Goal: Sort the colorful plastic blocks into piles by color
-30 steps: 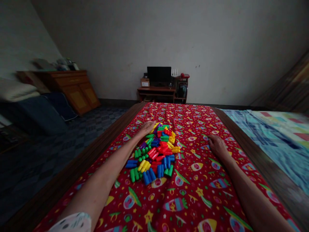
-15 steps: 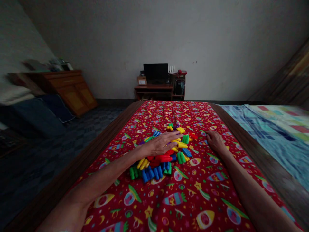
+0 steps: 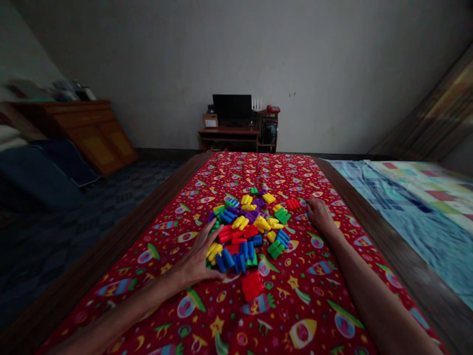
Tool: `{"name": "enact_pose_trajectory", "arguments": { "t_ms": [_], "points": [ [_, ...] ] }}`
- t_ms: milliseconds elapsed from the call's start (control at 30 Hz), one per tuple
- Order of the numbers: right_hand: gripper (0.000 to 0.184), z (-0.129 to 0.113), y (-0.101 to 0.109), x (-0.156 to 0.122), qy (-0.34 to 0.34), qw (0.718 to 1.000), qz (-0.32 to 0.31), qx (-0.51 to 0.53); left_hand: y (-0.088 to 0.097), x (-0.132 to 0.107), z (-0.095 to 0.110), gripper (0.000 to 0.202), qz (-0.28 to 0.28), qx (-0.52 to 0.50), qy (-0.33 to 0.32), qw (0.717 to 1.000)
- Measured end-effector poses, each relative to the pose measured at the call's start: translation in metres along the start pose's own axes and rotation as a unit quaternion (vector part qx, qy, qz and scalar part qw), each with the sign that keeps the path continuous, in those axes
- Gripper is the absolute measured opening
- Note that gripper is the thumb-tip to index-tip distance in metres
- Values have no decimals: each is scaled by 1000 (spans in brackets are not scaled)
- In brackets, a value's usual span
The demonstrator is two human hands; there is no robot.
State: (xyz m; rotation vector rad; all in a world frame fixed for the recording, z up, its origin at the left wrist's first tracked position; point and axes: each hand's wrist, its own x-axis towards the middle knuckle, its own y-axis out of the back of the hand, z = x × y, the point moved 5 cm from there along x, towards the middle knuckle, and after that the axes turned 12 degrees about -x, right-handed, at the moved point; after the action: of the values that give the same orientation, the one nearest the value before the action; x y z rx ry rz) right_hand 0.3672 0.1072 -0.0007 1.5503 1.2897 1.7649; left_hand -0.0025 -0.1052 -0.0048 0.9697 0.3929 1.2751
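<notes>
My left hand [image 3: 201, 254] is at the left front edge of a loose pile of plastic building blocks [image 3: 240, 224]. Its fingers and thumb are spread, curving round yellow blocks [image 3: 214, 252] and blue blocks [image 3: 226, 261], with nothing visibly gripped. The pile mixes red, yellow, blue, green and purple pieces with rounded ribs. A flat red block [image 3: 253, 286] lies apart, in front of the pile. My right hand [image 3: 321, 215] rests on the cloth right of the pile, fingers curled and holding nothing visible. Beside its fingertips is another red block [image 3: 293, 204].
A red patterned cloth [image 3: 266, 325] covers the long table, whose dark wooden edge [image 3: 162, 217] shows on both sides. To the right is a bed with a blue sheet [image 3: 391, 212]. A desk with a monitor [image 3: 232, 109] stands against the far wall; a wooden cabinet [image 3: 92, 133] is left.
My left hand has moved from over the pile's middle back to its left front edge, uncovering the blocks. A red block now lies in front of the pile. My right hand stays on the cloth.
</notes>
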Motion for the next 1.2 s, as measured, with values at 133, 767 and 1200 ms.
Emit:
{"name": "enact_pose_trajectory", "arguments": {
  "t_ms": [133, 767, 1200],
  "points": [
    [29, -2, 1, 0, 4, 1000, -5, 2, -19, 60, 20, 110, 20, -53, -50, 997],
    [31, 3, 0, -1, 6, 999, 19, 43, 41, 86, -91, 60, 93, 116, 124, 981],
    [31, 7, -2, -4, -8, 999, 17, 48, 68, 58, -118, 65, 102, 122, 194, 968]
  ]
}}
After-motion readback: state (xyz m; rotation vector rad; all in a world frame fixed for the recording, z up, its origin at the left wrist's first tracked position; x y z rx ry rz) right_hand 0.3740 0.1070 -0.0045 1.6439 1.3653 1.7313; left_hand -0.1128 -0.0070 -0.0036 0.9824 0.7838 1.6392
